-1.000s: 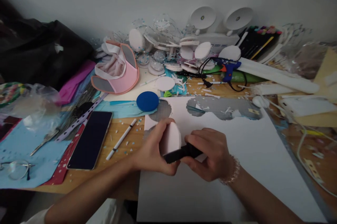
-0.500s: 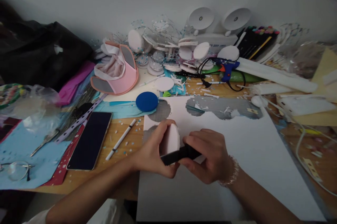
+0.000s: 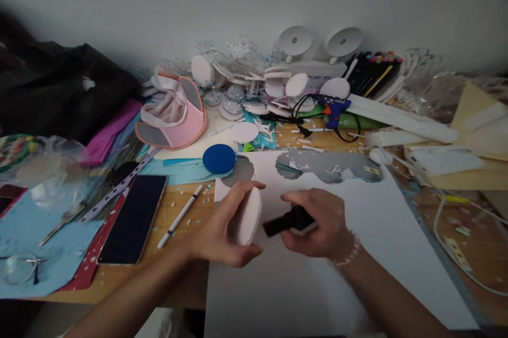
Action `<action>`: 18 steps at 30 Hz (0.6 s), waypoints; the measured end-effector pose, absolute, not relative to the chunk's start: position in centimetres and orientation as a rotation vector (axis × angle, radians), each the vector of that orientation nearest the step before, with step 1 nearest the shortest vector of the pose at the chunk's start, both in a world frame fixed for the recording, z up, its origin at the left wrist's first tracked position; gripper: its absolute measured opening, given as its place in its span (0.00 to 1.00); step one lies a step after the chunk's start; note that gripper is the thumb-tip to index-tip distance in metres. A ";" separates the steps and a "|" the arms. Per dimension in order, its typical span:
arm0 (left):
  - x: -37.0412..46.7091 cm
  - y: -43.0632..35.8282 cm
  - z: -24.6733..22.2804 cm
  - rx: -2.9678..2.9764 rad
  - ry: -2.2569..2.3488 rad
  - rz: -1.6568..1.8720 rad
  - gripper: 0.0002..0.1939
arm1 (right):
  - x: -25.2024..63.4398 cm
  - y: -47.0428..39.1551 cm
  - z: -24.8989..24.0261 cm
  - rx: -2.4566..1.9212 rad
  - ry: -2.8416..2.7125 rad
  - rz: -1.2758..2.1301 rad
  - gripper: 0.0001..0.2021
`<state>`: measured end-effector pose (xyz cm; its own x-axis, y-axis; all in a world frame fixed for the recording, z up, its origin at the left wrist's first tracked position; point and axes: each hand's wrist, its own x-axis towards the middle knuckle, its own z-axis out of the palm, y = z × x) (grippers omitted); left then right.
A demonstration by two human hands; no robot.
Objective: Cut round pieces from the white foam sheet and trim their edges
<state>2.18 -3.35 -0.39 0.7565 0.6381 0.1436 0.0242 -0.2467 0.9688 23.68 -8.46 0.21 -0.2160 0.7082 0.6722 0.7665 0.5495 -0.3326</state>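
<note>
My left hand (image 3: 234, 229) grips a round white foam disc (image 3: 250, 216) by its rim, thumb below and fingers above, with the disc tilted on edge. In my right hand (image 3: 317, 224) is a black tool with a flat, blade-like end (image 3: 278, 224); it is slightly blurred, and my fingers hide part of its thicker body. A small gap separates the tool's tip from the disc. Both hands are over a large white foam board (image 3: 254, 295), whose far edge has rounded cut-outs. A blue disc (image 3: 219, 158) lies beyond my left hand.
At left lie a phone (image 3: 133, 219), a white pen (image 3: 180, 216), scissors (image 3: 63, 221) and glasses (image 3: 21, 269). Behind are a pink visor cap (image 3: 186, 121), several white discs, a blue glue gun (image 3: 335, 109) and a case of markers (image 3: 375, 76). A white cable (image 3: 438, 211) runs down the right side.
My right hand has drawn the black tool away from the disc, where its flat end had been against the lower edge. The disc in my left hand has turned and shifted slightly left.
</note>
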 end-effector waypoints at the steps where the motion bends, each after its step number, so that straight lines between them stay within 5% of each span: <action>1: 2.3 -3.3 -0.3 1.619 0.452 0.600 0.42 | 23.3 -8.6 0.2 -1.169 -1.996 -0.110 0.13; 8: 3.2 -4.2 -0.9 0.870 0.426 0.398 0.34 | 22.8 -8.9 -0.4 -1.132 -2.012 -0.179 0.13; 18: 3.9 -3.9 0.1 0.922 0.552 0.390 0.35 | 23.0 -9.0 0.5 -1.119 -2.050 -0.029 0.04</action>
<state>3.91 -3.85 0.10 0.7956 0.5383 -0.2781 -0.0826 0.5510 0.8304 23.04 -9.02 0.53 -0.3040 0.7027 0.6432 0.7205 0.6113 -0.3273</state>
